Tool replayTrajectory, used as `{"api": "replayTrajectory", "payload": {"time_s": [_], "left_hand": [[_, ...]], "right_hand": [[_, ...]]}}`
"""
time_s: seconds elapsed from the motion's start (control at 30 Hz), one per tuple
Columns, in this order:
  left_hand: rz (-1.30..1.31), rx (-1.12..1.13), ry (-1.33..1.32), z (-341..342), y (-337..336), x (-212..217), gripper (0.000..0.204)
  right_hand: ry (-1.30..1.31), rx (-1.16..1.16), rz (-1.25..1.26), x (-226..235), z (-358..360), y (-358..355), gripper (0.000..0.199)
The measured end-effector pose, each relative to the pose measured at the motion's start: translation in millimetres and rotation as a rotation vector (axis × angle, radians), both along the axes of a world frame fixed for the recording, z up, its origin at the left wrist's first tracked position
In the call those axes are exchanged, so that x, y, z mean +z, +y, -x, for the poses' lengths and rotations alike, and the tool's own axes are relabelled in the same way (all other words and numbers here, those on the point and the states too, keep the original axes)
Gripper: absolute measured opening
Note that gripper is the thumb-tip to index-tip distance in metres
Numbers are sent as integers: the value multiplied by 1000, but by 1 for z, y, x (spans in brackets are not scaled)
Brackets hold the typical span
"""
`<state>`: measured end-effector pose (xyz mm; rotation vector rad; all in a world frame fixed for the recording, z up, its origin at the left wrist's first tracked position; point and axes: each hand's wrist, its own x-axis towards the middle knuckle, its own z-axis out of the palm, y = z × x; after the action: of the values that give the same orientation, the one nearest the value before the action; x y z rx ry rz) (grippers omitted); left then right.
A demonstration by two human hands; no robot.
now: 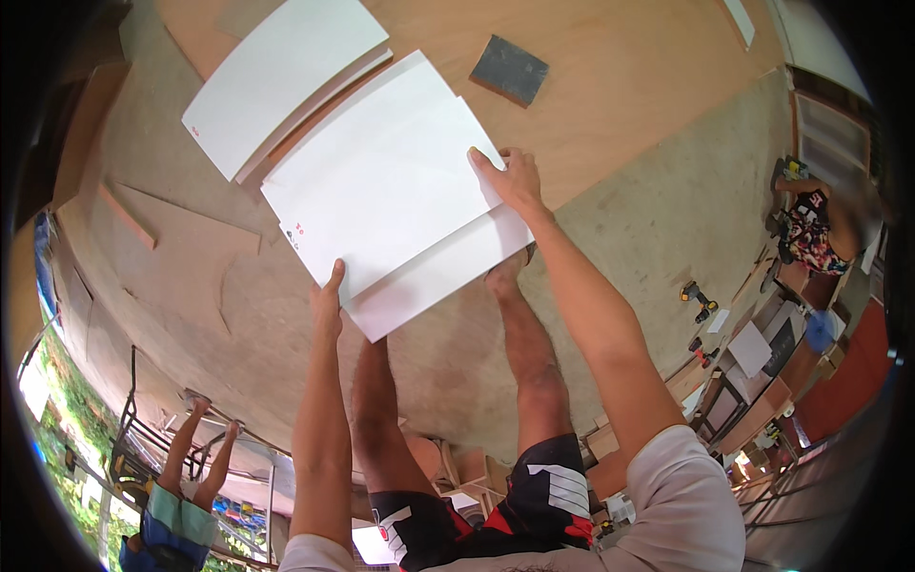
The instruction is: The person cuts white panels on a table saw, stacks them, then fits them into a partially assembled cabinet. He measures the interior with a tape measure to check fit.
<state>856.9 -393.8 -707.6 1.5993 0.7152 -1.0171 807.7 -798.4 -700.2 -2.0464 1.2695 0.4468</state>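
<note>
Two white boards, the upper white board (pixel 381 181) lying askew over the lower white board (pixel 429 272), are held between my hands in front of my legs. My left hand (pixel 328 297) grips their near left edge, thumb on top and fingers hidden below. At the right edge my right hand (pixel 512 178) is closed round the boards, thumb lying on the top face. Small red and dark marks show near the upper board's left corner. Just beyond is a stack of white panels (pixel 286 76) on the brown sheet.
A dark grey rectangular block (pixel 510 71) lies on the large plywood sheet (pixel 629 86). Thin board offcuts (pixel 186 234) are on the left floor. Cordless drills (pixel 701 300) sit on the right. One person (pixel 820 224) is at far right, another (pixel 181 515) at lower left.
</note>
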Motion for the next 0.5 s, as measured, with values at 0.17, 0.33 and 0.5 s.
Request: {"api": "replayTrajectory", "payload": {"time_s": [0.17, 0.33, 0.5], "left_hand": [[153, 143, 44, -5, 16, 26, 85], [93, 177, 50, 2, -21, 136, 79], [106, -61, -235, 39, -48, 270, 76]], "right_hand": [[-108, -23, -257, 2, 3, -8, 92], [-159, -175, -353, 105, 36, -14, 80], [-315, -409, -298, 196, 154, -14, 66]]}}
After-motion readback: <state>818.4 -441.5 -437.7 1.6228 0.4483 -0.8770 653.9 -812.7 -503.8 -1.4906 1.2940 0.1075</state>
